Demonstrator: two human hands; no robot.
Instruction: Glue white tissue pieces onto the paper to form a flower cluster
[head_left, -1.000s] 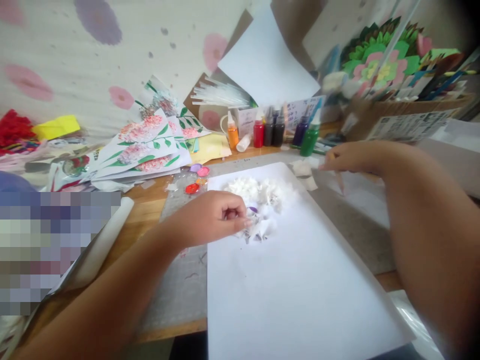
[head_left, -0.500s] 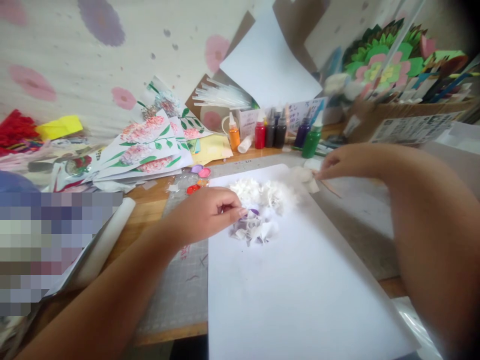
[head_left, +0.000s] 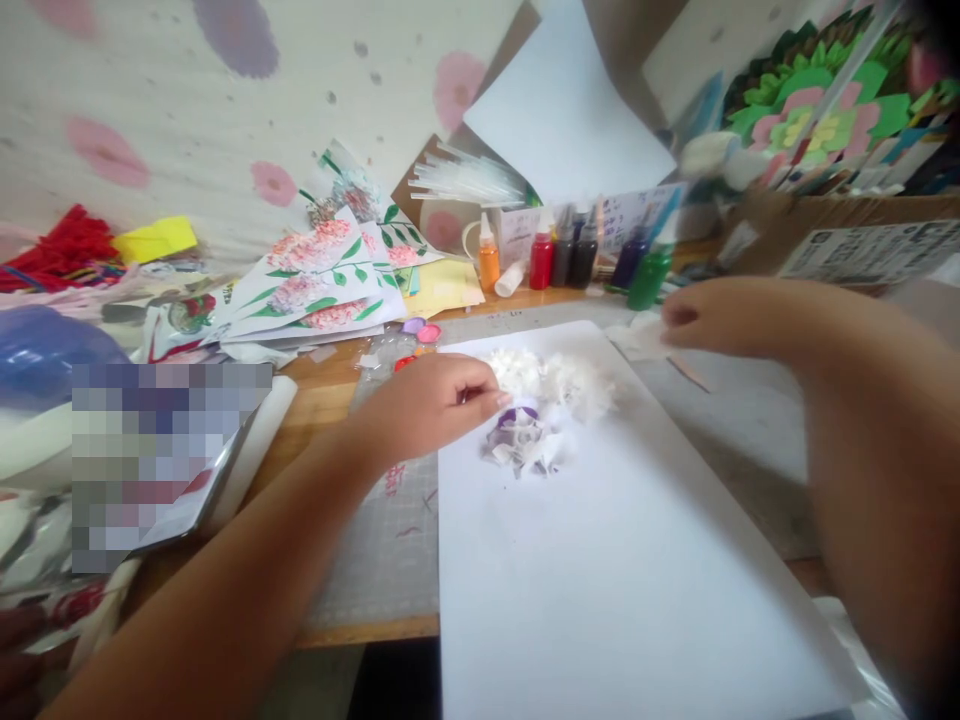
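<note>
My left hand (head_left: 442, 405) is closed in a pinch beside a purple curved patch (head_left: 520, 413) on a small cluster of crumpled white paper pieces (head_left: 527, 447). Whether something is between the fingertips does not show. The cluster lies on a large white sheet (head_left: 600, 580). Behind it sit fluffy white paper clusters (head_left: 577, 385). To the right, my right hand (head_left: 724, 315) has its fingers closed and turned down, just above white paper scraps (head_left: 637, 337) and a thin brownish strip (head_left: 690, 374). Its fingertips are blurred and partly hidden.
Dropper bottles of colour (head_left: 541, 262) line the back. Small pots of colour (head_left: 429, 333) stand behind my left hand. Paintings of flowers (head_left: 315, 270) lie at the back left. A cardboard box (head_left: 870, 240) holds tools at right. A grey cutting mat (head_left: 367, 560) lies underneath.
The view has shifted, so the scene sits further right. My left fingertips have drawn slightly up off the purple patch, exposing more of it. My right hand stays by the white scraps.
</note>
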